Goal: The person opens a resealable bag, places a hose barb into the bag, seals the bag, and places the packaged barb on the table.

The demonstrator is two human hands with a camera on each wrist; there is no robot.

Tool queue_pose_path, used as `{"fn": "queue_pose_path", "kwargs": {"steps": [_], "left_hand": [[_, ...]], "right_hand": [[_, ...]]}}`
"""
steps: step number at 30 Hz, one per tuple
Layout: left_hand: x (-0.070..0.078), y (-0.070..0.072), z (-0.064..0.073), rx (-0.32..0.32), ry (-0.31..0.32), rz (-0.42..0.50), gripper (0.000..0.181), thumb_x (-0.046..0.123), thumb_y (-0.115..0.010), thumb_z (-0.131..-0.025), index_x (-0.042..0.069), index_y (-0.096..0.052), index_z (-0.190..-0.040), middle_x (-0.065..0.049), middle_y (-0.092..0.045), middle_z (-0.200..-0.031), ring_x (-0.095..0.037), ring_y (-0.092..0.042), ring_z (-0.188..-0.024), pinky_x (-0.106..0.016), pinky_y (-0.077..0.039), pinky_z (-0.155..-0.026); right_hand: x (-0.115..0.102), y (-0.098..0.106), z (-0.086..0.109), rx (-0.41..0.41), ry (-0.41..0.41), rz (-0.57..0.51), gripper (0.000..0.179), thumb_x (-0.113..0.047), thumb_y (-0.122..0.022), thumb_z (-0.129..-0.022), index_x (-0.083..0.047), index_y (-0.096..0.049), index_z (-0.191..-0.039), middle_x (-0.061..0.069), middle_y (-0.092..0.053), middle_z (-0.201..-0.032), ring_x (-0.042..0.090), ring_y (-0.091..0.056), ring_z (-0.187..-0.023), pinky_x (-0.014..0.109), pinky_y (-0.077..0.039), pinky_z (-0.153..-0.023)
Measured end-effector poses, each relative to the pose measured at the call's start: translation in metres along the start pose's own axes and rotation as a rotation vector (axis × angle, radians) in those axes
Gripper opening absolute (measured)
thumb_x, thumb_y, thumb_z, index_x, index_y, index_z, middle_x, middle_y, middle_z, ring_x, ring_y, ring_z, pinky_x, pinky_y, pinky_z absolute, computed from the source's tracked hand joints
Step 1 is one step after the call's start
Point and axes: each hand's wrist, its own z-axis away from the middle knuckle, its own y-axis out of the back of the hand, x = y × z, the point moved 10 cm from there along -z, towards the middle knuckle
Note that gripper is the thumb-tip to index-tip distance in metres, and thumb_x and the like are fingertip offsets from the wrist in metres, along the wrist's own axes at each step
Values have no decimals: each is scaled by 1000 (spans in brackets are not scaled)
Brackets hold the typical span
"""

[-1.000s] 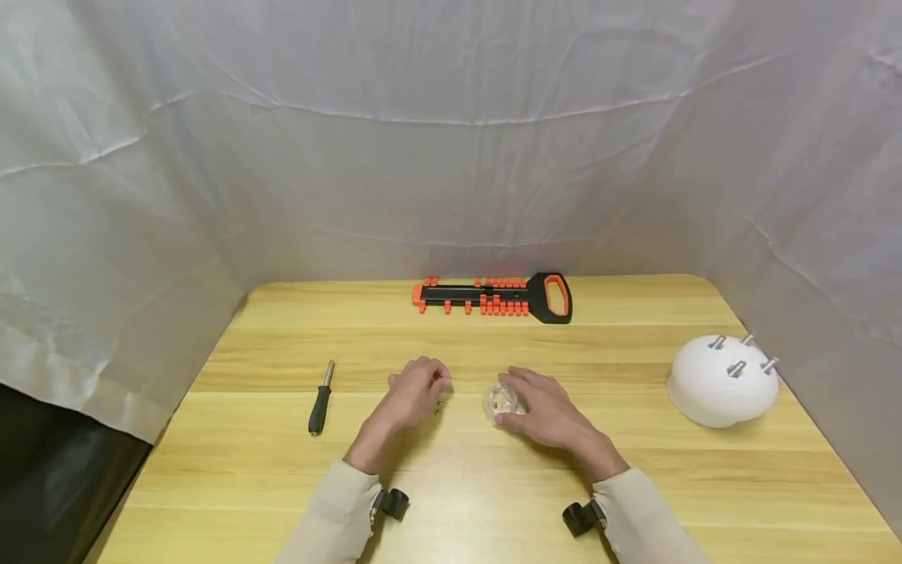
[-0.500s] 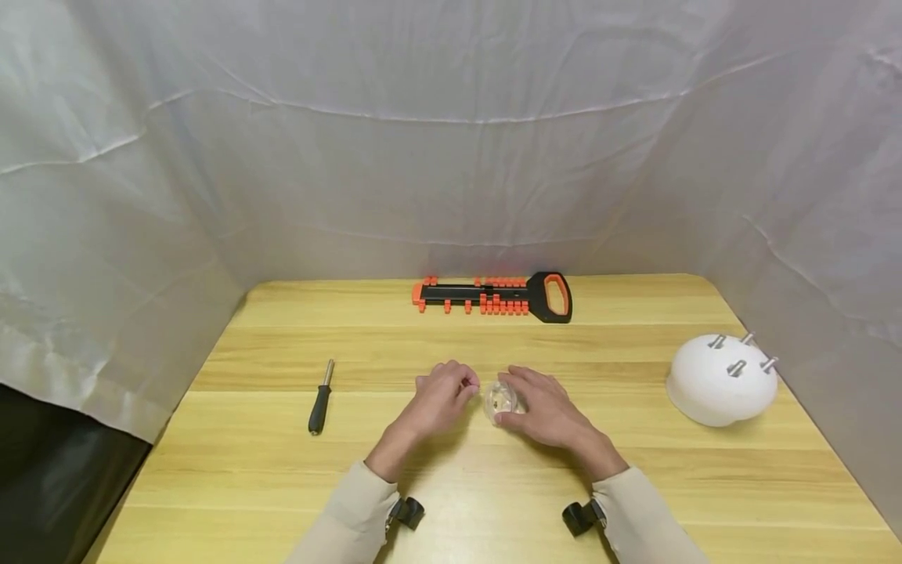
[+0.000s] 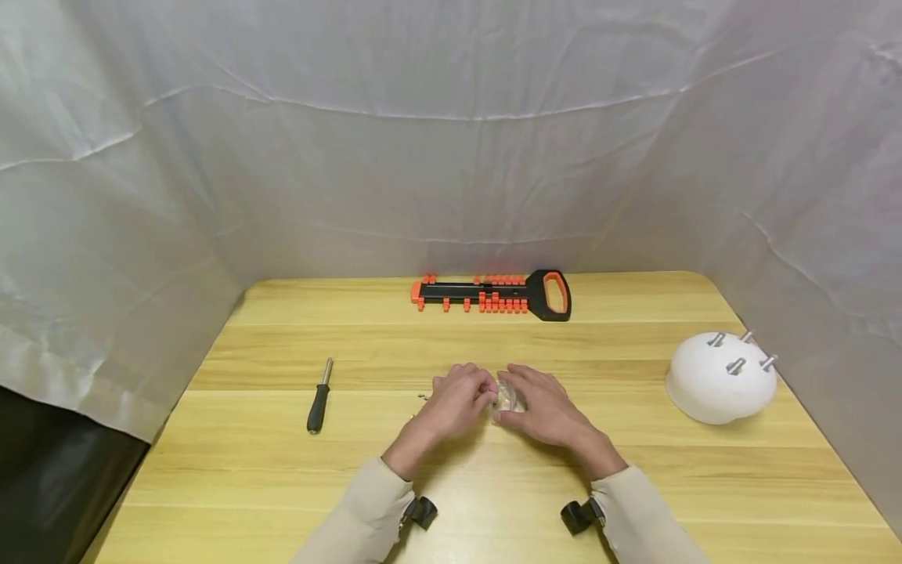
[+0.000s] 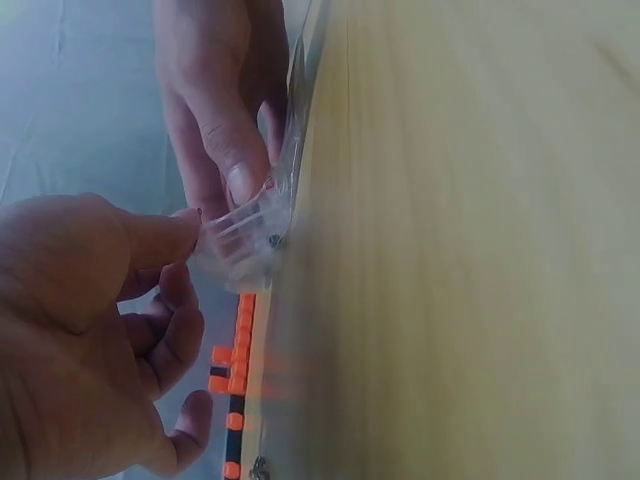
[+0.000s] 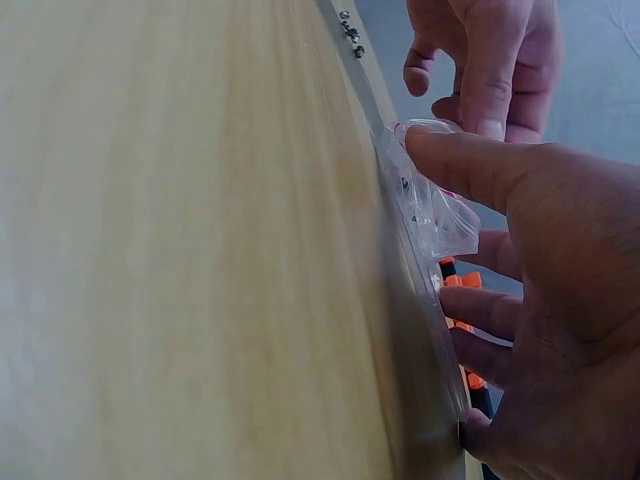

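A clear plastic zip bag [image 3: 507, 398] lies on the table with its mouth raised. My right hand [image 3: 544, 407] grips it, thumb at the near side of the mouth and fingers behind. My left hand [image 3: 454, 403] has its thumb and forefinger pinched together right at the bag's lip; in the left wrist view a tiny dark metal part [image 4: 199, 213] peeks out at those fingertips, mostly hidden. Inside the bag, a small dark piece of hardware [image 4: 275, 240] shows. Several loose small metal parts [image 5: 351, 36], screw-like, lie on the table by the left hand.
A black-handled screwdriver [image 3: 319, 399] lies to the left. Toward the back edge is a black and orange rack-like tool holder [image 3: 472, 294] with a loop handle. At far right stands a white rounded object [image 3: 719, 384] with several metal posts on top.
My left hand has moved right from the loose metal parts to the bag's mouth, leaving some of them exposed behind it. My right hand has stayed on the bag.
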Motion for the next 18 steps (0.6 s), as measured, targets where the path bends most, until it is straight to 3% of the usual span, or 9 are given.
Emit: {"fn": "queue_pose_path", "kwargs": {"steps": [9, 18], "left_hand": [[0, 3, -2, 29, 14, -17, 10, 29, -60, -96, 24, -66, -101, 10, -59, -98, -11, -49, -93, -35, -31, -82], [-16, 12, 5, 35, 55, 32, 14, 31, -61, -95, 23, -65, -105, 7, -59, -98, -14, -49, -94, -35, -37, -80]], "right_hand": [[-3, 1, 0, 1, 6, 4, 68, -45, -69, -84, -16, -49, -142, 11, -41, -152, 36, -37, -140, 61, -20, -113], [0, 1, 1, -9, -17, -1, 69, -47, -70, -84, -18, -48, -143, 10, -39, -153, 38, -35, -140, 60, -18, -115]]}}
